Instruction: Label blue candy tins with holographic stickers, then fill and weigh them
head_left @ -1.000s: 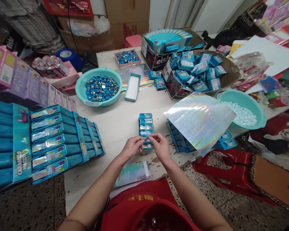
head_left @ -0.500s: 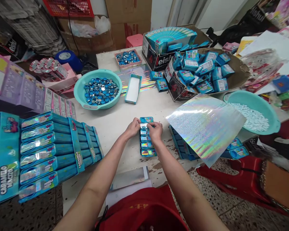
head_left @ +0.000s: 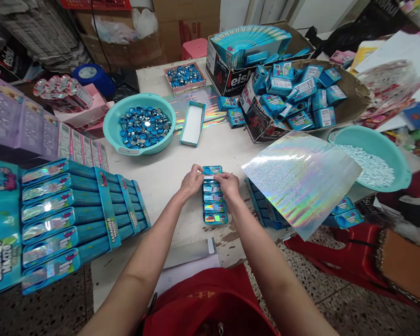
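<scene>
Several small blue boxes with shiny fronts (head_left: 214, 208) lie in a column on the white table, in front of me. Near the top of the column, my left hand (head_left: 193, 180) pinches the left end of a small shiny strip (head_left: 209, 178). The right end of that strip is under the fingertips of my right hand (head_left: 228, 184), which are pressed together. The strip lies over the second box from the top. The topmost box (head_left: 212, 170) shows its printed face just beyond my fingers.
A teal basin (head_left: 108, 126) of blue caps and an open blue tray (head_left: 192, 124) stand beyond my hands. At right are a holographic sheet (head_left: 301, 177), cartons of blue packets (head_left: 259, 126) and a basin of white pieces (head_left: 402, 172). Stacked blue display boxes (head_left: 107, 205) stand at left.
The view has shifted slightly. My right hand's fingers have straightened a little along the strip, and both hands stay at the upper part of the column.
</scene>
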Tool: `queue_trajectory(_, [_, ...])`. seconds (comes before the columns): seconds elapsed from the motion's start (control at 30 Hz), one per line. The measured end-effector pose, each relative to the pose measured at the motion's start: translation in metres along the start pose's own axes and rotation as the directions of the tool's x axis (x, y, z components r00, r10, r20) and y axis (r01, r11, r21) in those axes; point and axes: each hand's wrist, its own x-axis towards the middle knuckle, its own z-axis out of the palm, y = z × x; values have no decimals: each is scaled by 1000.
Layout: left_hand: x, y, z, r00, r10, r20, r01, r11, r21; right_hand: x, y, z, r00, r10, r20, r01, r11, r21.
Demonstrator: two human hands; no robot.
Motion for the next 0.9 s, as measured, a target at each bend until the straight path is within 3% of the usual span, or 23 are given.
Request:
queue_trajectory(0.1, [0, -4, 3, 994, -90, 57, 99, 979, -180, -1, -2, 2, 999, -19, -31, 17, 999, -46])
queue_trajectory(0.2, [0, -15, 9, 960, -224, 167, 275, 868, -414, -3, -2, 4, 993, -30, -112, 19, 995, -94])
queue_trajectory(0.3, [-2, -28, 16, 921, -327, 210, 387, 817, -428, -6, -3, 4, 982, 4, -189, -25, 994, -108])
queue_trajectory(0.43, [-9, -34, 31, 908, -412, 72, 408, 834, -372, -11, -5, 2, 976, 3, -218, -29, 993, -115])
queue_trajectory(0.5, [-14, -30, 41, 925, -380, -32, 345, 869, -355, -12, -6, 2, 973, -20, -230, -8, 993, -122])
queue_trajectory(0.57, [-21, -25, 49, 964, -254, -78, 230, 944, -238, -10, -7, 2, 970, -36, -241, 6, 992, -127])
queue_trajectory(0.63, [-32, -24, 48, 988, -156, -6, 156, 988, -23, -8, -9, 1, 968, -37, -247, 7, 992, -123])
queue_trajectory(0.73, [-66, -33, 33, 969, -204, 136, 162, 950, 268, -20, -12, -4, 959, -108, -260, 86, 992, -95])
queue_trajectory(0.83, [-120, -48, 22, 937, -270, 222, 130, 858, 496, -66, -8, -20, 915, -318, -249, 292, 947, -138])
queue_trajectory(0.9, [-155, -54, 26, 891, -300, 340, 56, 817, 574, -110, 4, -33, 850, -509, -136, 474, 851, -226])
